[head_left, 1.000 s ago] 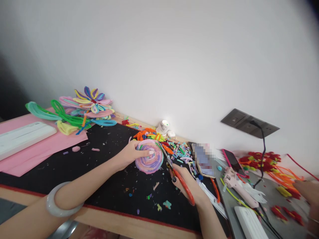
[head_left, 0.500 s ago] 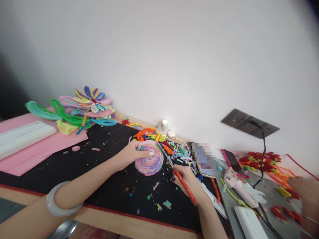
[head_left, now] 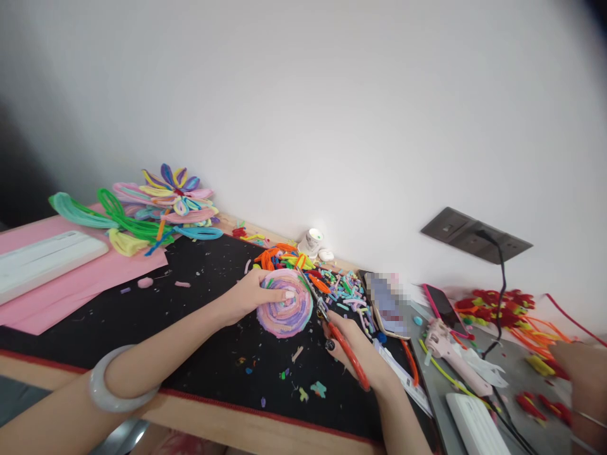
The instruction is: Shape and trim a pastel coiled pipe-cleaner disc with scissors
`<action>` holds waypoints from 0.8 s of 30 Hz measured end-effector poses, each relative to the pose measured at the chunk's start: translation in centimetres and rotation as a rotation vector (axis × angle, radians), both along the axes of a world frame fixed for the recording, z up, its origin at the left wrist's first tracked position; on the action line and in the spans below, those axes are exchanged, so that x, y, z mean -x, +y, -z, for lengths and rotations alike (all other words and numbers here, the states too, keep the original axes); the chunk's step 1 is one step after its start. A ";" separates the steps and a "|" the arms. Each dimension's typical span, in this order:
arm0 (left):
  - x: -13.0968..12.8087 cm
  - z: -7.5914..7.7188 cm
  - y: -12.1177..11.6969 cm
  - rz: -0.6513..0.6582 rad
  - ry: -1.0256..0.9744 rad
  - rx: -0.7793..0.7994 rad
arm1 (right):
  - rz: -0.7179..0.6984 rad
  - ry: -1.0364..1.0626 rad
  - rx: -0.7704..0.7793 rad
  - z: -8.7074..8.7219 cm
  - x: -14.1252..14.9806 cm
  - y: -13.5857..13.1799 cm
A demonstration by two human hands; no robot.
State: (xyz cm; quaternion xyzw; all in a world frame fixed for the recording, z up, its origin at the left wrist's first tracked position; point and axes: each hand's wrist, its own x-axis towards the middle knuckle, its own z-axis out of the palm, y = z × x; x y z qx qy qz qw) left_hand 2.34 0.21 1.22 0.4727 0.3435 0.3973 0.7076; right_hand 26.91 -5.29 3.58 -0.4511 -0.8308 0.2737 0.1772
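Note:
My left hand (head_left: 251, 296) grips the left side of a coiled disc of pipe cleaners (head_left: 284, 322) in pink, purple and pale green; the thumb lies flat across its face and the other fingers are hidden behind. In my right hand (head_left: 348, 344) are pliers with red handles (head_left: 349, 355), fingers wrapped around them. The metal jaws lie along the disc's upper right rim; whether they touch it I cannot tell. Beneath is a black mat (head_left: 208, 373) strewn with small fuzzy offcuts (head_left: 318, 388).
Cut pipe cleaner bits (head_left: 348, 287), a paper cup (head_left: 312, 241) and a phone (head_left: 386, 306) lie behind. Left are looped fuzzy flowers (head_left: 177, 193) and a white box (head_left: 52, 256) on pink sheets. Right are a glue gun (head_left: 450, 354), a cable and another person's hand (head_left: 576, 363).
The disc has shifted slightly downward in my left hand's grip. The pliers' handles swung apart from each other's line and back a little. At right, the other person's hand moved slightly left.

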 end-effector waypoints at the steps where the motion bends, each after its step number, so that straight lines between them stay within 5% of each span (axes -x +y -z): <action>1: 0.0 0.0 0.0 -0.002 0.007 0.000 | 0.008 0.014 0.027 0.0 0.0 0.0; 15: 0.0 0.0 0.1 0.022 -0.031 0.009 | 0.082 0.081 0.095 1.9 -0.8 0.9; 24: -0.1 0.1 0.3 -0.136 -0.068 0.032 | 0.106 0.098 0.063 1.8 -0.8 1.0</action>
